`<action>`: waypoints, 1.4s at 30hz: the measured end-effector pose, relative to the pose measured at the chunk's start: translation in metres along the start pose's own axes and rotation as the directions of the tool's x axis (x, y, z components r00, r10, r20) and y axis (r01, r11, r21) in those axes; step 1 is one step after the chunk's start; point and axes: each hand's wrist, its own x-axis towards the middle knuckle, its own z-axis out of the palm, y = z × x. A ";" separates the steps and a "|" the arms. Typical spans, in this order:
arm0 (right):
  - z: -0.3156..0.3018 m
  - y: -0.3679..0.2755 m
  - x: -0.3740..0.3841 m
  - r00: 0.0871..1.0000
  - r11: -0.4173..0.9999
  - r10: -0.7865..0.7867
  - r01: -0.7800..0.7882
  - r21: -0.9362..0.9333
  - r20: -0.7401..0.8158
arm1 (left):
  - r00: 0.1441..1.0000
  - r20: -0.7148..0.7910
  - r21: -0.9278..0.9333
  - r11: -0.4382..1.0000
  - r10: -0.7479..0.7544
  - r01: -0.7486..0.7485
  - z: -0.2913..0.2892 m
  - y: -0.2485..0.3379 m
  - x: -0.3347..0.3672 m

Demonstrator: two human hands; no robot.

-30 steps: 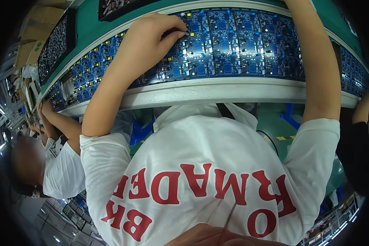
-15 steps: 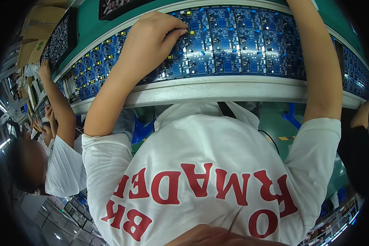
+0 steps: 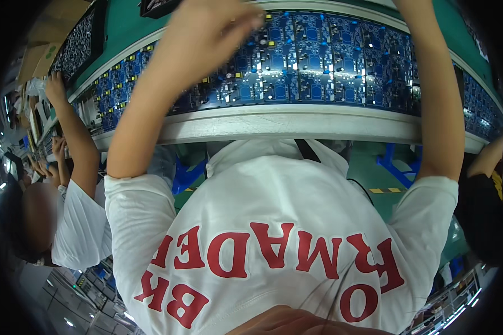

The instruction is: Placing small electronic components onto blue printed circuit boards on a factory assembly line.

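My left hand (image 3: 212, 33) is raised over the left part of a row of blue circuit boards (image 3: 313, 58), close to their far edge. Motion smears its fingers, and whether a small part sits between thumb and fingertips cannot be made out. Just right of the fingertips, a yellow block-shaped component (image 3: 271, 43) stands on a board. Small blue and black components dot the boards, with more yellow ones at the left. My right forearm (image 3: 439, 95) reaches across the right end of the row; that hand lies beyond the upper edge of the picture.
A pale metal rail (image 3: 296, 123) runs along the boards' near side. At the far left are a black tray of small parts (image 3: 81, 47) and cardboard (image 3: 36, 61). A dark bin (image 3: 156, 6) sits beyond my left hand. Co-workers' arms (image 3: 84, 137) show at left and right.
My left hand has lifted off the board and moved away from me, its fingertips leaving the spot near the yellow component. The co-worker's hand at left has shifted slightly.
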 end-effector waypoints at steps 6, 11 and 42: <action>0.017 -0.057 -0.094 0.899 0.996 0.071 -0.091 0.025 0.433 | 0.848 -0.088 0.350 0.780 -0.523 0.518 -0.049 -0.054 0.054; 0.042 -0.083 -0.116 0.800 0.951 -0.220 0.304 -0.061 0.557 | 0.892 -0.013 0.463 0.788 -0.451 0.405 -0.041 -0.088 0.057; 0.048 -0.070 -0.133 0.806 0.948 -0.198 0.302 -0.101 0.557 | 0.951 -0.039 0.325 0.896 -0.306 0.302 -0.039 -0.008 0.060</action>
